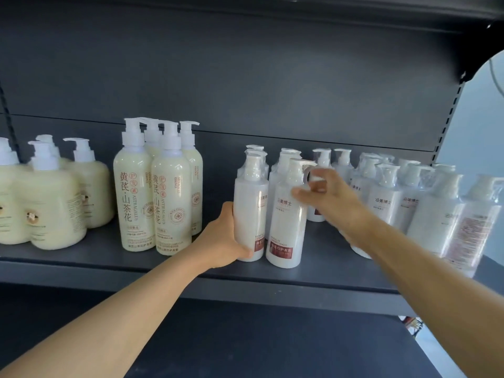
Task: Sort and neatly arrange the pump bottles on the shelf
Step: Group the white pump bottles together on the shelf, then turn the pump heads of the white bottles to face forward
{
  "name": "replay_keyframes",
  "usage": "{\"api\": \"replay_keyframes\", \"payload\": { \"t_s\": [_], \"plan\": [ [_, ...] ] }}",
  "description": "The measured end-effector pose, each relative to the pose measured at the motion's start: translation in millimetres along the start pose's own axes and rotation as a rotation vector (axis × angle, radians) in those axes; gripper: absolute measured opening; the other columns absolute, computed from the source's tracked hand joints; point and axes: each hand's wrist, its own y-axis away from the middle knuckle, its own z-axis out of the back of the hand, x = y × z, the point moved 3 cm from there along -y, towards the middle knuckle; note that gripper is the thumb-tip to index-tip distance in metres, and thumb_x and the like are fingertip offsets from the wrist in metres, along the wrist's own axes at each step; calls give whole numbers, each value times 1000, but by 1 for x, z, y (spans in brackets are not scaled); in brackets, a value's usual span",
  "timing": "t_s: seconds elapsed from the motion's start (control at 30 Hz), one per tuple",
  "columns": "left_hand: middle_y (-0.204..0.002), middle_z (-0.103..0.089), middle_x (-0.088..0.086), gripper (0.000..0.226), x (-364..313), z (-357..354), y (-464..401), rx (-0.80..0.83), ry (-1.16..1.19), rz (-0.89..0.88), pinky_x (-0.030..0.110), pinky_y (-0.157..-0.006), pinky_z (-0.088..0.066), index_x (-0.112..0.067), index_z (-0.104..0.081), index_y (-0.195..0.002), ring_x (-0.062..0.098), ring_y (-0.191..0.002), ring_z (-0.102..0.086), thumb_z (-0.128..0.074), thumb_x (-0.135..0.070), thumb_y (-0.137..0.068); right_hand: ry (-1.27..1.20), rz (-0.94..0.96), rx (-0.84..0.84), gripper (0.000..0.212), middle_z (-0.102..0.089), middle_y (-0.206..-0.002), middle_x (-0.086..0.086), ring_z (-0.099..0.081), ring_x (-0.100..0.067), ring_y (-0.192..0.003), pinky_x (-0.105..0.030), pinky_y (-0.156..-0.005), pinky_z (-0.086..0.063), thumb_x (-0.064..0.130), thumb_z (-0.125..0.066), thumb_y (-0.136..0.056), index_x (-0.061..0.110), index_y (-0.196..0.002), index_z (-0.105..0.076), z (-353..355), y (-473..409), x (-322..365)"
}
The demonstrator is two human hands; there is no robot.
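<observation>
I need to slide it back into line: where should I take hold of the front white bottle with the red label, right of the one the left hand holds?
Grip the front white bottle around its straight mid-body, from its open right side: it stands upright, and the neighbouring bottle held by the left hand blocks its left.

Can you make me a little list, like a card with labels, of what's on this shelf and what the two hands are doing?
Place: dark shelf
Far left: squat cream pump bottles
Middle: tall cream pump bottles
Right: white pump bottles, many in clear wrap
Left hand: grips the front white bottle low on its side
Right hand: blurred, at the pump of the neighbouring white bottle; grip unclear
</observation>
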Motion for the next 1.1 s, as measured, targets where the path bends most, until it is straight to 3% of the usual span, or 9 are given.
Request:
{"api": "replay_keyframes", "payload": {
  "t_s": [0.13, 0.2, 0.27, 0.33, 0.53, 0.63, 0.77, 0.93, 1.1],
  "plan": [
    [-129, -51, -3, 82, 9, -4, 1, 6, 50, 5, 29, -91, -46, -24, -25, -136, 14, -112, -53, -78, -18, -74, 141, -92, 59, 71, -50, -114, 2, -53, -11, -97, -19, -72, -42, 31, -82, -67, 18, -116, -32, -32, 24, -38],
    [-131, -50, -4, 81, 12, -7, 1, -3, 74, 4, 30, -94, -45, -23, -27, -135, 15, -115, -52, -78, -19, -73, 190, -82, 23, 69, -46, -115, 0, -51, -14, -101, -21, -76, -42, 28, -84, -65, 19, -108, -31, -44, 27, -53],
    [-131, -50, -5, 79, 15, -8, 0, -11, 93, -3, 32, -98, -44, -23, -28, -134, 14, -116, -51, -79, -20, -73, 177, -50, -25, 63, -48, -115, 0, -52, -13, -99, -15, -71, -40, 23, -82, -66, 20, -105, -32, -50, 28, -60],
    [-130, -51, -6, 77, 19, -9, -1, -4, 109, -9, 30, -98, -43, -24, -30, -134, 12, -115, -51, -78, -19, -74, 151, -33, -38, 58, -50, -114, 1, -52, -10, -97, -12, -63, -38, 21, -80, -70, 22, -105, -33, -53, 29, -63],
    [-131, -49, -4, 74, 26, -7, -5, 38, 159, -18, 27, -97, -41, -24, -35, -136, 12, -116, -50, -76, -13, -75, 186, 13, -74, 50, -51, -112, 3, -52, -6, -91, -11, -61, -39, 24, -74, -76, 27, -106, -34, -57, 32, -66],
    [-123, -42, -5, 78, 21, -10, -2, -38, 177, -38, 23, -88, -43, -25, -35, -130, 8, -106, -51, -82, -26, -68, 185, 34, -106, 52, -52, -113, 5, -53, -7, -94, -13, -65, -39, 26, -75, -76, 29, -107, -34, -58, 34, -67],
    [-115, -50, -6, 80, 20, -12, 0, -153, 187, -43, 23, -84, -47, -23, -32, -119, 9, -102, -55, -86, -28, -61, 189, 43, -134, 52, -52, -114, 4, -54, -9, -95, -17, -71, -42, 26, -76, -75, 27, -109, -36, -60, 35, -69],
    [-115, -55, -7, 66, 26, -8, 0, -80, 191, -46, 17, -79, -42, -23, -37, -120, 5, -98, -56, -81, -18, -71, 180, 40, -151, 53, -53, -115, 5, -54, -10, -97, -20, -76, -44, 28, -76, -75, 27, -110, -38, -60, 35, -70],
    [-125, -51, -5, 66, 28, -9, -2, -59, 170, -60, 22, -86, -41, -23, -38, -128, 7, -105, -52, -77, -17, -75, 205, 39, -127, 57, -53, -117, 4, -54, -11, -100, -21, -77, -44, 29, -76, -75, 23, -118, -39, -58, 34, -70]
  ]
}}
